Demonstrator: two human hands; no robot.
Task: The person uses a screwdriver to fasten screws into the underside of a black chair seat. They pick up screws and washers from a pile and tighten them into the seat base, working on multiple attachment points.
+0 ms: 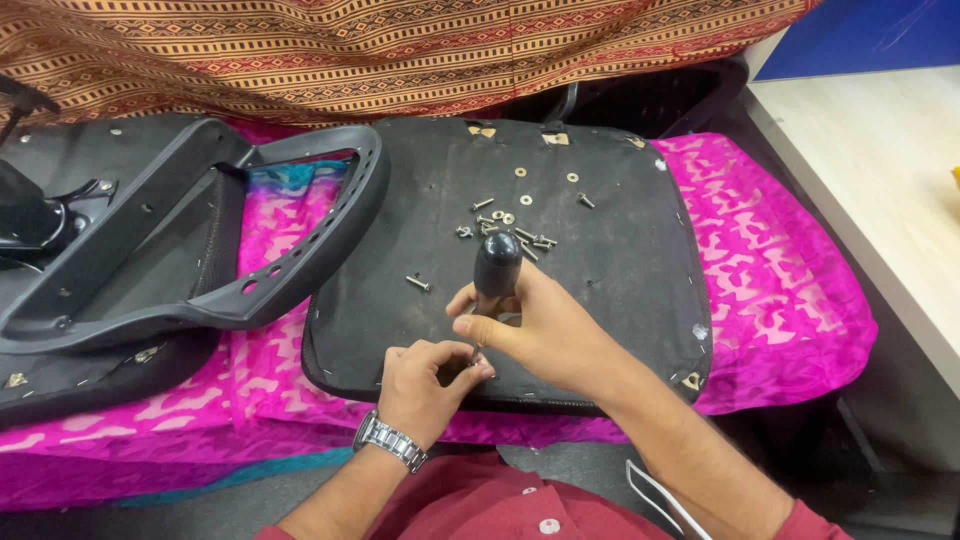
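Observation:
My right hand [545,330] grips a screwdriver [496,268] with a black rounded handle, held upright over the near edge of a black chair seat base [620,250] lying underside up. My left hand [430,380], with a metal wristwatch, pinches something small at the screwdriver's tip, where a bit of metal shows; the tip itself is hidden by my fingers. Several loose screws and washers [510,225] lie scattered on the seat base beyond my hands. One single screw [418,283] lies to the left of the handle.
A black plastic chair back frame [250,240] rests on another black panel at the left. Everything lies on a bright pink patterned cloth [780,270]. A striped brown fabric [400,50] hangs behind. A pale wooden surface [880,170] runs along the right.

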